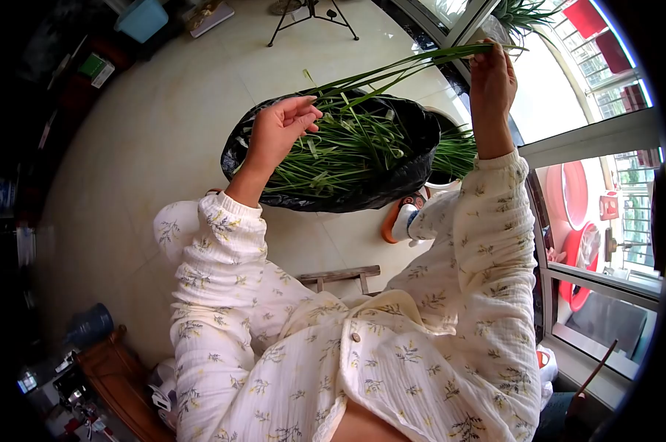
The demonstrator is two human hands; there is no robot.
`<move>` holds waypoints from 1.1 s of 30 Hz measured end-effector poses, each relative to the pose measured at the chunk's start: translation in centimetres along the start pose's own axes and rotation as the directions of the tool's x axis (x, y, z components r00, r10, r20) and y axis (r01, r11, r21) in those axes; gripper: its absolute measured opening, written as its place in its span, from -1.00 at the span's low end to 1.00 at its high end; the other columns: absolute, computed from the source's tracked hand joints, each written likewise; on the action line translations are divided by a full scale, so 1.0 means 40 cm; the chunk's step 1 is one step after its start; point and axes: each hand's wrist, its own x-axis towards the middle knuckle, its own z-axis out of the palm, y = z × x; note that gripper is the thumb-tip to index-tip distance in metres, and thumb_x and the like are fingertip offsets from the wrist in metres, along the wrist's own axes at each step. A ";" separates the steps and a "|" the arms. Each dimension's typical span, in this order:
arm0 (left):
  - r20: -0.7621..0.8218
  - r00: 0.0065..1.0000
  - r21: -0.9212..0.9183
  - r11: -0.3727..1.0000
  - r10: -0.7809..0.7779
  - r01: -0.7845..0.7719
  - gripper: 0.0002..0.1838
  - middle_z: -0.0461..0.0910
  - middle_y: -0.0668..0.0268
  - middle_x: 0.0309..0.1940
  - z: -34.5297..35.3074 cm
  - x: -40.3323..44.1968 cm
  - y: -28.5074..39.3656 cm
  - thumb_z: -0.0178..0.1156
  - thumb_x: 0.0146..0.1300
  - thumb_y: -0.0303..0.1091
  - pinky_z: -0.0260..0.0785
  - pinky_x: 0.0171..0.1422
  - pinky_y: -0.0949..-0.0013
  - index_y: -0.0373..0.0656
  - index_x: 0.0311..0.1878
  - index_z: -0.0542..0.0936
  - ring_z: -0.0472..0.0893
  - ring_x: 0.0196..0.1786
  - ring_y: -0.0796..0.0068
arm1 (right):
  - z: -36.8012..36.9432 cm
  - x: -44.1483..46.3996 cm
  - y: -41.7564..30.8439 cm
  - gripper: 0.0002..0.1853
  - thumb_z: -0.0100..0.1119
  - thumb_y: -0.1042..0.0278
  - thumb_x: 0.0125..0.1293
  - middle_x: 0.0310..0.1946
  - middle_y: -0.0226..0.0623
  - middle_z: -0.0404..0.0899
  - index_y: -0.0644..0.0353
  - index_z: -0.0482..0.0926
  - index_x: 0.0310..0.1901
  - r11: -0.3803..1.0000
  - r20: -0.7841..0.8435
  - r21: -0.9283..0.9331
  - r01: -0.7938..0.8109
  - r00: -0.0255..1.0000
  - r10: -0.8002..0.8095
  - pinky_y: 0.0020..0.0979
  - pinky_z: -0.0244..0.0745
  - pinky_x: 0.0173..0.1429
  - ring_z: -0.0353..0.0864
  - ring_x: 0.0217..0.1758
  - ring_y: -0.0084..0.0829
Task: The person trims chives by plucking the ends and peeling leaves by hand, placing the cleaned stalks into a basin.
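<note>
The right hand [492, 88] is closed in a pinch on a few long green leaves [458, 51], thumb and fingertips together near one end of them, raised above the black bag [395, 193] and off to its right. From that pinch the leaves slant down leftward to the bag's far edge, close to the other hand. The left hand [272, 136] is over the bag's left side, narrow, with its fingers bent and the thumb close to them; whether a leaf is caught there I cannot tell.

Beneath both hands, the loose heap of green blades [333, 158] fills the bag's mouth, lying in many directions, with some paler bits among them. Just beside the bag, on its right, more greens [454, 153] show in a pale container.

The step in hand seems to be handling a small bunch drawn out lengthwise, apart from the heap. From here, moving it well would call for a light, steady pinch at the right and a left hand placed close to the strands, so that thin blades neither bend nor slip.

Nearer the body than the bag is a wooden stool [340, 276]; beyond the bag, a dark metal stand [312, 20] is on the tiled floor [149, 169]
</note>
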 end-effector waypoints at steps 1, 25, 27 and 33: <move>0.023 1.000 -0.061 0.998 -0.003 0.005 -0.69 0.66 0.27 -0.16 0.001 0.002 0.001 0.12 0.32 -0.47 0.44 -0.13 0.54 -0.26 0.11 0.53 0.63 -0.24 0.58 | 0.002 -0.004 0.003 -0.80 0.04 0.37 0.41 -0.38 -0.26 0.60 0.36 0.56 -0.17 1.000 0.012 0.001 -0.002 1.000 0.002 -0.56 0.51 -0.27 0.53 -0.42 -0.57; 0.393 0.890 -0.386 0.837 -0.232 0.388 -0.71 0.65 0.11 -0.13 -0.012 -0.006 0.039 0.07 0.38 -0.29 0.51 0.00 0.45 -0.26 0.05 0.53 0.66 -0.10 0.35 | 0.025 -0.030 0.014 -0.81 0.08 0.36 0.39 -0.36 -0.31 0.63 0.31 0.59 -0.18 1.000 0.140 -0.015 -0.021 0.990 0.023 -0.60 0.48 -0.30 0.54 -0.44 -0.62; 0.376 0.889 -0.322 0.863 -0.260 0.389 -0.76 0.66 0.14 -0.17 -0.008 -0.009 0.037 0.09 0.38 -0.30 0.51 -0.03 0.47 -0.23 -0.02 0.54 0.68 -0.14 0.37 | 0.019 -0.027 0.016 -0.81 0.09 0.35 0.38 -0.36 -0.31 0.63 0.30 0.59 -0.18 1.000 0.153 -0.016 -0.025 0.988 0.028 -0.61 0.48 -0.30 0.54 -0.44 -0.63; 0.251 0.926 -0.252 0.905 -0.281 0.343 -0.88 0.68 0.19 -0.22 0.015 -0.015 0.031 0.11 0.36 -0.30 0.49 -0.12 0.52 -0.14 -0.19 0.53 0.69 -0.20 0.43 | 0.031 -0.042 0.008 -0.81 0.10 0.34 0.38 -0.38 -0.32 0.63 0.30 0.59 -0.17 0.999 0.105 -0.039 0.000 0.994 0.004 -0.60 0.47 -0.28 0.53 -0.44 -0.63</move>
